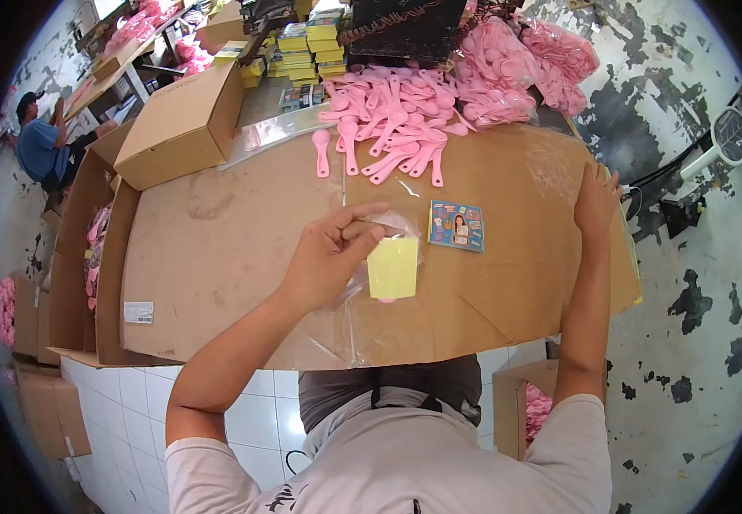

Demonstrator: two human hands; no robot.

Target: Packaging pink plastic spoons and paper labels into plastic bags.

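Observation:
My left hand [330, 259] pinches the top of a clear plastic bag [356, 287] above the middle of the cardboard-covered table. A plain yellow card [393, 267] shows in or against the bag, and a bit of pink peeks out below it. My right hand [596, 201] lies at the table's right edge, its fingers stretched forward, beside some crumpled clear plastic [553, 167]. Between the hands a small blue printed card booklet [456, 226] rests flat. Beyond it lies a heap of pink plastic paddle-shaped pieces [401, 116] with holes in their handles.
A closed cardboard box [181, 124] stands at the far left, near an open carton [75, 248]. Yellow-edged card stacks [307, 47] and bagged pink pieces [517, 68] fill the back. A fan [731, 137] stands at right. Another person [44, 146] sits far left.

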